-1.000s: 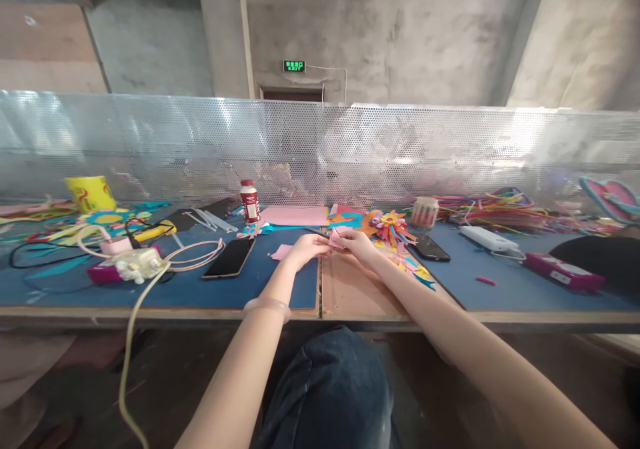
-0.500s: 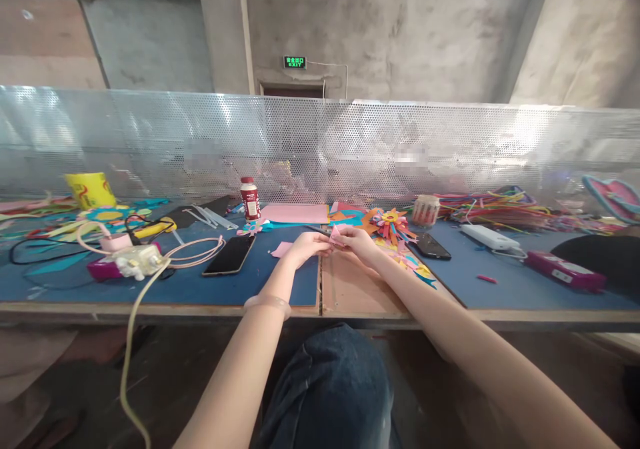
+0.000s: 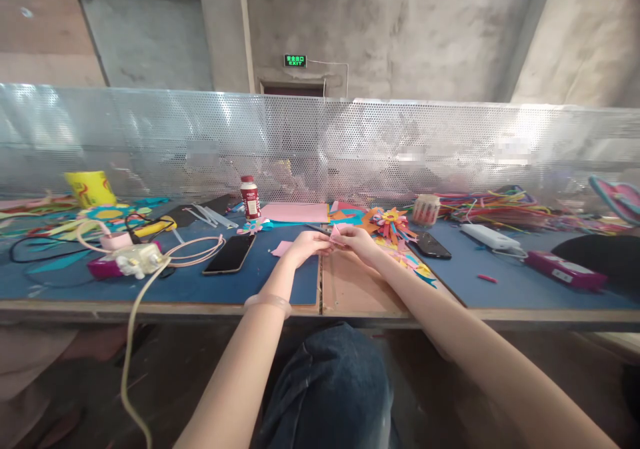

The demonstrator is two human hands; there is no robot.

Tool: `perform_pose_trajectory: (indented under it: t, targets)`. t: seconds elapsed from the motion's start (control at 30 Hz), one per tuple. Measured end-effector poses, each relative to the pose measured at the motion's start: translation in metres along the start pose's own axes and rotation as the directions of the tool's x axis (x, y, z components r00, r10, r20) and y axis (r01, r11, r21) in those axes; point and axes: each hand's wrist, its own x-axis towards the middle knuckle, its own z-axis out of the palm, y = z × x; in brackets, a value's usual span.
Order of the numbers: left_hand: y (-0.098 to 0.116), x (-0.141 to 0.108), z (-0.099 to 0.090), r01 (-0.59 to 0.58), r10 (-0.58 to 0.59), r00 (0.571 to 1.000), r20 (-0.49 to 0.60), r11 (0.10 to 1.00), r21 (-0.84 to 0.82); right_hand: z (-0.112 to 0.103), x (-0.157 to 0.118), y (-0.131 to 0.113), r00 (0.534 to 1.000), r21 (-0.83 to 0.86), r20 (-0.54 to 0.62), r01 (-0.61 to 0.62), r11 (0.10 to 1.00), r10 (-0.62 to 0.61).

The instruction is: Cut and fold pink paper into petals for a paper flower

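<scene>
Over the seam of the table, a small folded piece of pink paper (image 3: 337, 233) is held up between my two hands. My right hand (image 3: 359, 243) pinches it with thumb and fingers. The fingers of my left hand (image 3: 306, 247) close on its lower left edge, and their tips partly cover it. Another scrap of pink paper (image 3: 282, 249) lies on the blue mat just left of my left hand. Behind my hands rests a thin dark object (image 3: 318, 229), too small to name. A colourful paper flower (image 3: 390, 225) lies beyond my right hand.
To the left are a phone (image 3: 229, 255), a power strip with plugs and cables (image 3: 135, 261), and a red bottle (image 3: 249, 198). Further right lie a second phone (image 3: 433, 245), a white adapter (image 3: 489, 237) and a purple box (image 3: 566, 271). A perforated metal screen (image 3: 450, 145) stands behind.
My hands and the pink paper stay almost in place. Only a very slight shift of the camera shows.
</scene>
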Motion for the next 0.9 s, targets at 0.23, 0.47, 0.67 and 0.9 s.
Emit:
perform_pose_trajectory:
  t: [0.23, 0.47, 0.67, 0.9]
  targets:
    - [0.002, -0.001, 0.001, 0.015, -0.015, 1.0, -0.013, 1.0, -0.011, 0.0, 0.001, 0.001, 1.0, -0.032, -0.008, 0.017, 0.999, -0.017]
    - [0.001, 0.0, 0.001, 0.016, -0.016, 1.0, -0.009, 1.0, -0.021, 0.0, 0.0, -0.001, 1.0, -0.035, 0.003, 0.03, 0.999, -0.03]
    - [0.005, -0.002, 0.003, 0.025, -0.025, 1.0, 0.003, 0.999, -0.026, 0.0, 0.0, 0.001, 1.0, -0.045, -0.012, 0.022, 0.999, -0.023]
    - [0.008, -0.004, 0.004, 0.029, -0.031, 0.998, -0.048, 0.999, -0.044, -0.002, 0.01, -0.015, 0.954, -0.305, -0.249, 0.083, 0.949, -0.164]
